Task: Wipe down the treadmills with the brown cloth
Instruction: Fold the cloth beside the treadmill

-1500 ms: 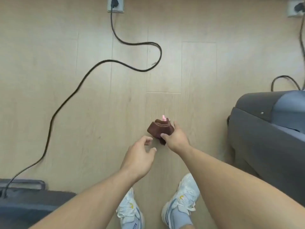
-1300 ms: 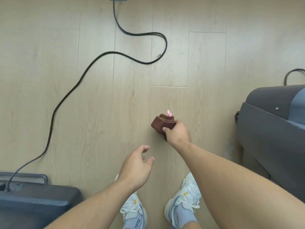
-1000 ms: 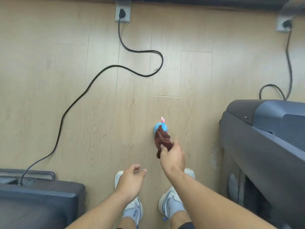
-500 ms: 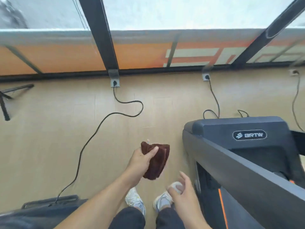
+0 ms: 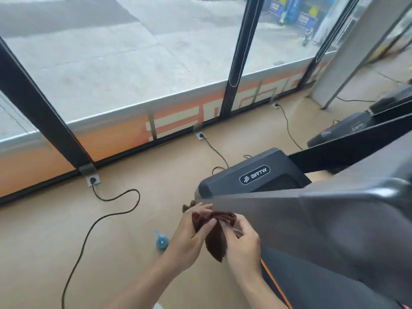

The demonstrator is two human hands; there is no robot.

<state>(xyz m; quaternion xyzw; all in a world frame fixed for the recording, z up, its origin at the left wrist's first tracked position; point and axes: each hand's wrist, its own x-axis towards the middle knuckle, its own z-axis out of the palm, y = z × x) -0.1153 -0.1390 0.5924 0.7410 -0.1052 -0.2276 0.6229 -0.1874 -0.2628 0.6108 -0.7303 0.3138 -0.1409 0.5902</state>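
Note:
The brown cloth [image 5: 215,236] hangs bunched between both hands, just left of the grey treadmill upright. My left hand [image 5: 190,239] pinches its upper left part, and my right hand [image 5: 243,241] grips its right side. The nearest treadmill [image 5: 256,177], dark grey with a BRTW badge on its motor cover, stands directly behind the hands. Its grey side rail [image 5: 334,230] slants across the right of the view. A second treadmill [image 5: 347,128] stands further right.
A small blue spray bottle [image 5: 161,240] stands on the wooden floor left of my hands. A black power cable [image 5: 107,217] snakes from a floor socket [image 5: 93,179] toward the lower left. Large windows with black frames [image 5: 236,56] run along the far wall.
The view has risen from the floor to the windows and treadmills. The cloth went from my right hand to my left, and now both hands hold it. The spray bottle stays on the floor.

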